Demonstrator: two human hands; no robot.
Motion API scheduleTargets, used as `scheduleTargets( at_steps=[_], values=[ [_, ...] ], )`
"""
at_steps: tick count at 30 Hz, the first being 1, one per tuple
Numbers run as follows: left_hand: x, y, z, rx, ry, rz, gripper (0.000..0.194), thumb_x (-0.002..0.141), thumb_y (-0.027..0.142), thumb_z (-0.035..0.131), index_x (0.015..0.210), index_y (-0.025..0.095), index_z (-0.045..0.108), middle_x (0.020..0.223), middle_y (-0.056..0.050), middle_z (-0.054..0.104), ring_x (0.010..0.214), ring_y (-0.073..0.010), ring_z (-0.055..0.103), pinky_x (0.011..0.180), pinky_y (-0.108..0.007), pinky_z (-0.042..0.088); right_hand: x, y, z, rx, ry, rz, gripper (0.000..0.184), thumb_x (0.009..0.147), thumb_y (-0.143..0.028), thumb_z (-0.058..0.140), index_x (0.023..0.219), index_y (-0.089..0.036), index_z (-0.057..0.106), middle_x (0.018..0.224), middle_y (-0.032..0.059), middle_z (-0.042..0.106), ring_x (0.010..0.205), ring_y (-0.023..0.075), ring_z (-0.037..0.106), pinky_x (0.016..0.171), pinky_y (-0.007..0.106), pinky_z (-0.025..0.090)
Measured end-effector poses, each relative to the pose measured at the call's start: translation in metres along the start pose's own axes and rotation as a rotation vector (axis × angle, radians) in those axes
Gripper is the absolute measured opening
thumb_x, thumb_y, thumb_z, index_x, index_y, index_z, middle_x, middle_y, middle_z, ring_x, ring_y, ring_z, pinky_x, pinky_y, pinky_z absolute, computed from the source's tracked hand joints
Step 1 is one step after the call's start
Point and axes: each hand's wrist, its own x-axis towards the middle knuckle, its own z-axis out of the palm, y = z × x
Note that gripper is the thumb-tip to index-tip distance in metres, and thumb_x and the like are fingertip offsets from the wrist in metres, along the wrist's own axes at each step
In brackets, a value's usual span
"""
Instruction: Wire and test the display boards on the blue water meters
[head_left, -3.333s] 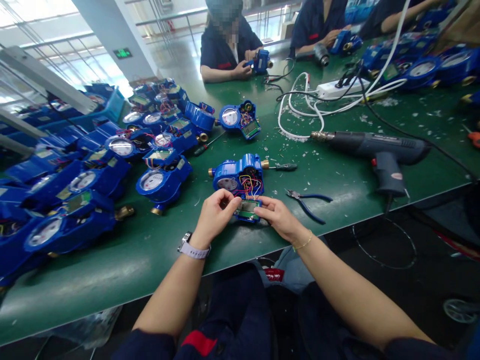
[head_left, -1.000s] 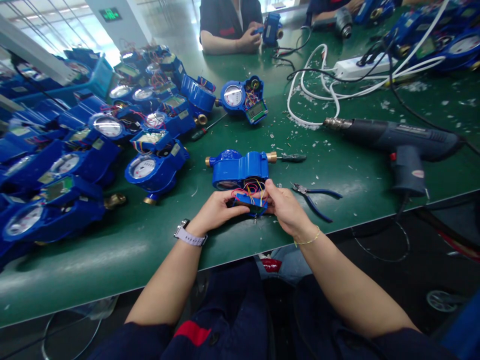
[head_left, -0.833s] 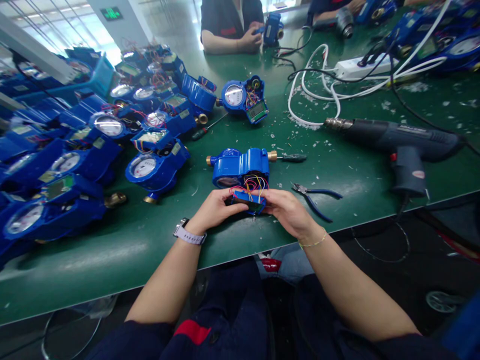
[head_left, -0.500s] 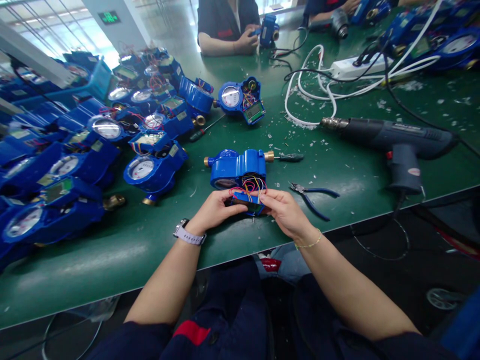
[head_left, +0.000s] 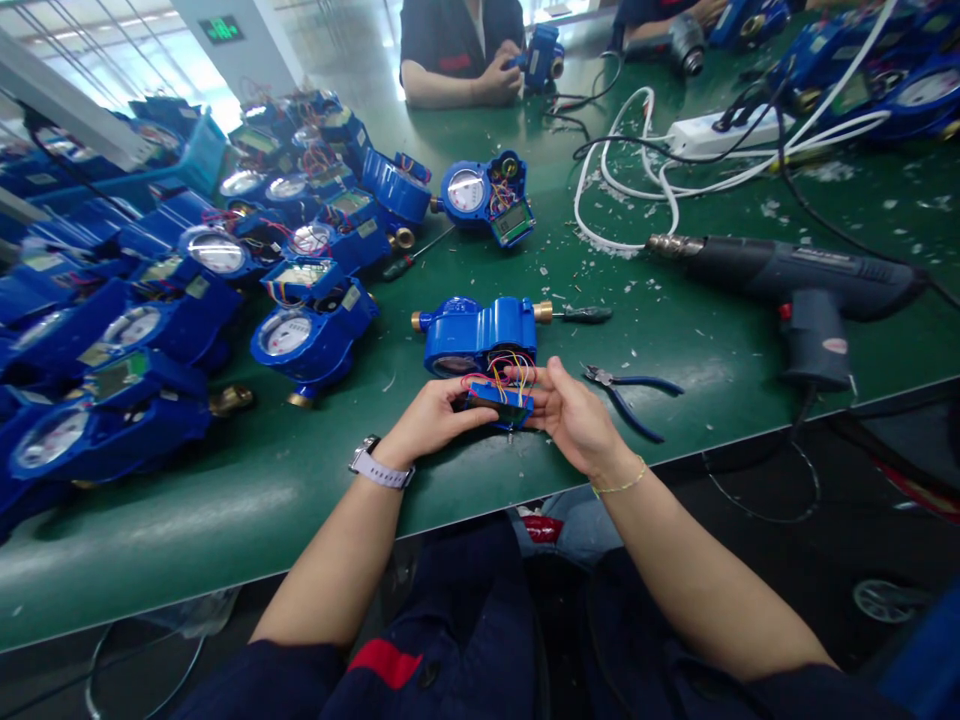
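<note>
A blue water meter (head_left: 480, 335) lies on its side on the green table, brass fittings at both ends. Coloured wires (head_left: 510, 372) run from it to a small blue display module (head_left: 502, 400) near me. My left hand (head_left: 442, 412) grips the module's left end between thumb and fingers. At its right end is my right hand (head_left: 574, 420), thumb raised and fingers apart, with fingertips by the wires and the module's edge. Blue-handled cutting pliers (head_left: 637, 383) lie right of that hand. A screwdriver (head_left: 585, 314) rests beside the meter's right fitting.
Several blue meters (head_left: 311, 335) crowd the left side. Another opened meter (head_left: 484, 200) and a second screwdriver (head_left: 401, 265) lie farther back. On the right are a heat gun (head_left: 795, 280), a white power strip (head_left: 724, 132) and cables. Across the table, a person (head_left: 465, 60) holds a meter.
My right thumb has lifted off the module and its fingers have spread. My left hand keeps its grip. The view has shifted slightly.
</note>
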Motion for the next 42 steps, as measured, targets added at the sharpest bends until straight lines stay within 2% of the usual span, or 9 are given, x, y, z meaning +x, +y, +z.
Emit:
scheduleTargets(
  at_steps=[3,6,11,17,27,35,39,42],
  values=[
    [0.001,0.001,0.0,0.023,0.012,0.008,0.029,0.081,0.034,0.072,0.104,0.016,0.071,0.1,-0.005,0.076,0.089,-0.02,0.07,0.087,-0.034,0.055,-0.004,0.001,-0.001,0.081,-0.028,-0.025,0.049,0.074,-0.067,0.067,0.094,-0.022,0.064,0.081,0.0029,0.072,0.076,0.0177,0.067,0.075,0.032,0.051],
    [0.001,0.0,0.001,0.058,0.019,0.026,0.028,0.083,0.031,0.07,0.107,0.017,0.07,0.104,-0.005,0.076,0.093,-0.0201,0.07,0.089,-0.034,0.054,-0.008,0.004,-0.001,0.046,0.017,-0.103,0.038,0.069,-0.052,0.078,0.086,-0.021,0.064,0.082,-0.0003,0.07,0.075,0.0135,0.063,0.075,0.028,0.05],
    [0.002,-0.002,0.002,0.123,0.075,0.039,0.025,0.084,0.028,0.069,0.105,0.016,0.071,0.101,-0.005,0.076,0.089,-0.0194,0.07,0.085,-0.032,0.054,-0.008,0.006,0.0,-0.034,0.096,-0.134,0.042,0.062,-0.038,0.084,0.091,-0.02,0.059,0.085,-0.001,0.067,0.079,0.0126,0.061,0.077,0.027,0.049],
    [0.002,-0.002,0.003,0.131,0.092,0.057,0.025,0.084,0.03,0.069,0.105,0.016,0.07,0.101,-0.005,0.076,0.088,-0.0193,0.069,0.084,-0.032,0.053,-0.003,0.004,0.001,-0.115,0.124,-0.178,0.04,0.062,-0.039,0.083,0.085,-0.02,0.056,0.079,-0.0033,0.063,0.071,0.0104,0.056,0.071,0.025,0.046],
    [0.003,0.0,0.002,0.032,0.071,0.001,0.031,0.084,0.034,0.068,0.108,0.015,0.069,0.102,-0.006,0.076,0.09,-0.0199,0.069,0.086,-0.033,0.055,-0.001,-0.003,0.001,-0.01,0.077,-0.135,0.032,0.066,-0.041,0.077,0.077,-0.021,0.055,0.079,-0.0044,0.059,0.076,0.0124,0.057,0.072,0.029,0.051],
    [0.003,0.002,0.001,-0.036,0.043,-0.014,0.033,0.083,0.034,0.067,0.109,0.014,0.069,0.106,-0.007,0.075,0.094,-0.0209,0.07,0.089,-0.034,0.054,0.008,-0.006,0.002,-0.136,0.107,-0.175,0.039,0.061,-0.048,0.08,0.076,-0.021,0.055,0.072,-0.0017,0.061,0.068,0.0143,0.058,0.064,0.029,0.051],
    [0.003,0.001,0.001,0.005,0.068,-0.01,0.032,0.083,0.035,0.067,0.108,0.014,0.069,0.102,-0.006,0.076,0.091,-0.0205,0.069,0.087,-0.033,0.054,0.006,-0.003,0.002,-0.129,0.134,-0.197,0.036,0.065,-0.047,0.077,0.077,-0.021,0.055,0.076,-0.0005,0.063,0.07,0.0148,0.06,0.069,0.031,0.052],
    [0.003,0.002,0.002,0.017,0.095,0.007,0.029,0.083,0.033,0.067,0.105,0.014,0.07,0.101,-0.006,0.076,0.09,-0.0199,0.069,0.085,-0.032,0.054,0.001,0.003,0.002,-0.127,0.167,-0.283,0.032,0.068,-0.046,0.074,0.078,-0.021,0.056,0.079,-0.0003,0.064,0.072,0.0145,0.06,0.073,0.032,0.053]
  ],
)
